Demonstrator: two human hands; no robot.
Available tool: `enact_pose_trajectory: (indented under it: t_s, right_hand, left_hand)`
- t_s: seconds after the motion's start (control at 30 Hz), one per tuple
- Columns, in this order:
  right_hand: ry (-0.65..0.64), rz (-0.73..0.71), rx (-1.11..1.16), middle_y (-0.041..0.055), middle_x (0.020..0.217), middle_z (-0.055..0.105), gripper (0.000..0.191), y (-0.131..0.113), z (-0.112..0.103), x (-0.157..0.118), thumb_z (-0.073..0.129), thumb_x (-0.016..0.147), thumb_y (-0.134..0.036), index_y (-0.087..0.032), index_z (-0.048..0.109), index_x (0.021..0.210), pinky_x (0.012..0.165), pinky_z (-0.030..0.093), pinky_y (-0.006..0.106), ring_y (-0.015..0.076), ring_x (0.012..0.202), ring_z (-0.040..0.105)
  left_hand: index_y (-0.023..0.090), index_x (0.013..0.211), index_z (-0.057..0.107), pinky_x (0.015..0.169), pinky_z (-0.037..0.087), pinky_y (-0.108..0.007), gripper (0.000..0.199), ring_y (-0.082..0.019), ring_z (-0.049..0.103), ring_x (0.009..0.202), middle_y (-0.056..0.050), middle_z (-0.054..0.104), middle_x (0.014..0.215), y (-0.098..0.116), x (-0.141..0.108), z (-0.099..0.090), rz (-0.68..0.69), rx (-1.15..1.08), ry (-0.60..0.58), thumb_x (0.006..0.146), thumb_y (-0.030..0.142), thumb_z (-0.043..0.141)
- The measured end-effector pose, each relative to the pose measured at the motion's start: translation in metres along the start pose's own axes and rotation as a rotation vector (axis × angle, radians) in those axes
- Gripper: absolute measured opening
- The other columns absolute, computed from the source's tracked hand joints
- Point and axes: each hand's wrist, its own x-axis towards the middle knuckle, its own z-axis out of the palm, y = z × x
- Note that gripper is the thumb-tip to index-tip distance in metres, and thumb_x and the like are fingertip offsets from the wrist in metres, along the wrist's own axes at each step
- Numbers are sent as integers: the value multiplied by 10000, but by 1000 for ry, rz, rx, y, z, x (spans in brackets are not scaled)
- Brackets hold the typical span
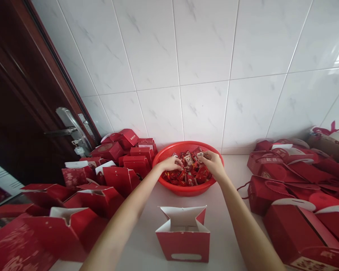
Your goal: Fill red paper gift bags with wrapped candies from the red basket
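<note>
A red plastic basket (190, 191) stands against the tiled wall, holding many small red wrapped candies (190, 180). Over its right side, my right hand (214, 164) pinches a dark red candy packet (198, 153) with a pale label. My left hand (171, 164) reaches in from the left, its fingers curled down among the wrappers; what they grip, if anything, is hidden. Between my forearms, in front of the basket, an open red paper gift box (183, 244) stands upright with its white inside showing.
Open red gift boxes (117, 182) crowd the left of the white table (228, 226). More red boxes (293, 229), several with rounded handles or cords, fill the right. A dark wooden door (19, 86) with a metal handle (73, 126) is at the left.
</note>
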Motion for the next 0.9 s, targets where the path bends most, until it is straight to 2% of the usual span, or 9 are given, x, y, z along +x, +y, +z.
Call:
enact_pose_trajectory:
  t_s: [0.1, 0.17, 0.23, 0.33, 0.4, 0.47, 0.57, 0.73, 0.9]
  right_hand:
    - [7, -2, 3, 20, 636, 673, 222, -1, 0, -1, 720, 696, -376, -209, 575, 676, 564, 526, 306, 200, 599, 662]
    - [10, -5, 1, 17, 635, 667, 219, -2, 0, -2, 725, 695, -370, -208, 580, 672, 562, 520, 304, 200, 600, 661]
    - [16, -9, 7, 19, 641, 670, 220, -2, -1, -2, 733, 693, -374, -204, 592, 678, 563, 514, 303, 196, 595, 656]
    - [23, -12, 38, 26, 656, 683, 242, -3, 0, -2, 754, 682, -392, -201, 607, 694, 585, 515, 305, 194, 608, 656]
    - [14, -9, 78, 30, 651, 686, 281, -3, 1, -1, 775, 668, -419, -201, 601, 694, 608, 521, 312, 195, 618, 658]
    - [1, -3, 117, 30, 642, 682, 332, -5, 1, -1, 793, 652, -460, -201, 588, 675, 630, 524, 320, 198, 626, 659]
    - [-12, 18, 151, 26, 659, 674, 390, -8, 2, -2, 819, 625, -510, -197, 588, 658, 653, 515, 318, 205, 676, 670]
    - [-60, 86, 273, 30, 786, 697, 426, -14, 1, -4, 871, 560, -530, -198, 658, 723, 712, 532, 314, 201, 780, 669]
    - [-194, 125, 419, 20, 867, 710, 396, -17, 0, -6, 909, 561, -475, -214, 704, 777, 829, 559, 355, 196, 848, 668]
  left_hand:
    - [211, 814, 790, 881, 512, -296, 414, -292, 679, 1016, -5, 762, 911, 0, -3, -1, 1, -47, -9, 422, 91, 848]
    - [197, 830, 787, 858, 528, -313, 464, -295, 683, 994, -17, 758, 905, 0, -3, 0, 11, -115, 16, 396, 40, 839]
    - [181, 878, 777, 847, 543, -336, 444, -287, 685, 994, -44, 760, 949, -1, -3, 1, 28, -209, 77, 460, 35, 810]
    - [178, 1012, 747, 924, 537, -354, 451, -270, 653, 1125, -83, 736, 1154, 0, -2, -1, 80, -380, 217, 576, 63, 763]
    - [181, 1077, 726, 995, 513, -367, 486, -262, 617, 1208, -91, 693, 1277, 1, -2, -4, 122, -493, 289, 603, 85, 772]
    - [169, 1106, 714, 1013, 514, -392, 507, -261, 634, 1188, -102, 688, 1286, 4, -3, -6, 156, -598, 320, 610, 111, 797]
    - [153, 1124, 709, 975, 546, -403, 503, -234, 695, 1038, -100, 729, 1169, 8, -8, -5, 189, -722, 326, 633, 136, 813]
    - [188, 1145, 708, 850, 583, -346, 535, -171, 709, 828, -46, 728, 1023, 20, -20, 3, 205, -869, 282, 630, 86, 814]
    - [198, 1099, 718, 829, 569, -329, 511, -157, 696, 793, -31, 715, 1016, 34, -27, 15, 236, -988, 253, 614, 78, 826]
